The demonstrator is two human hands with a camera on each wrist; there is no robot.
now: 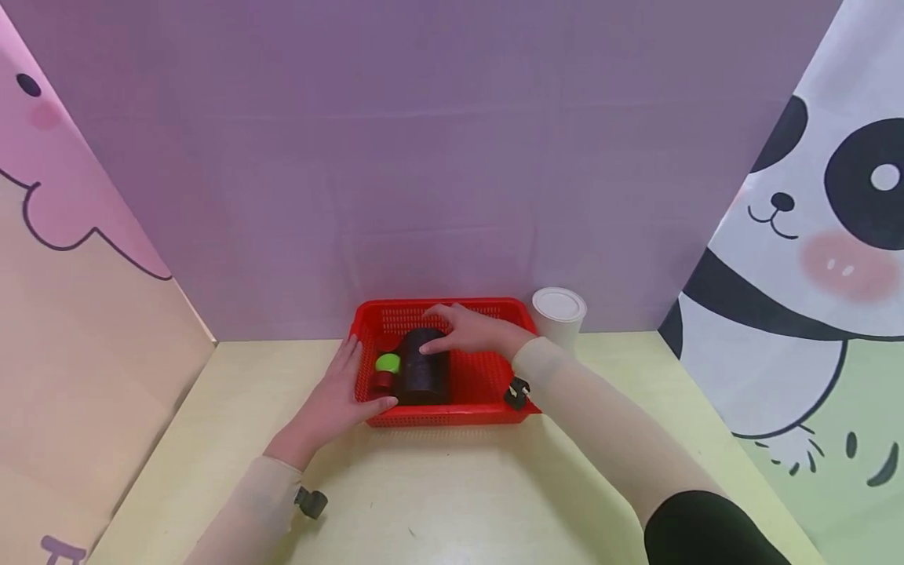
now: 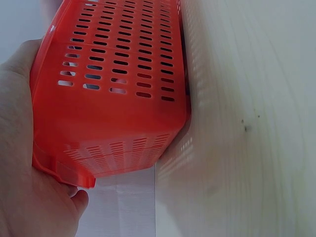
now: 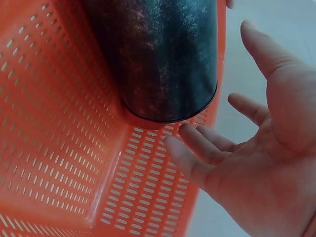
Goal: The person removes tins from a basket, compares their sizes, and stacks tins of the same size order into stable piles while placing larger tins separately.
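Note:
A red perforated plastic basket [image 1: 487, 413] stands on the table near the back wall. My left hand [image 1: 328, 412] holds its front left corner, thumb over the front rim and fingers over the left side; the left wrist view shows the palm against the basket wall [image 2: 98, 113]. A dark cylindrical canister [image 1: 425, 377] lies inside, its round end [image 3: 168, 106] facing the right wrist camera. My right hand [image 1: 469, 328] is over the basket with fingers spread beside the canister; in the right wrist view a gap separates the palm from it.
Left of the canister, the basket also holds a green-lidded item [image 1: 388, 362] and a dark red one [image 1: 382, 382]. A white lidded tub [image 1: 559, 314] stands behind the basket's right corner. The pale wooden table [image 1: 424, 494] meets a purple back wall [image 1: 438, 180].

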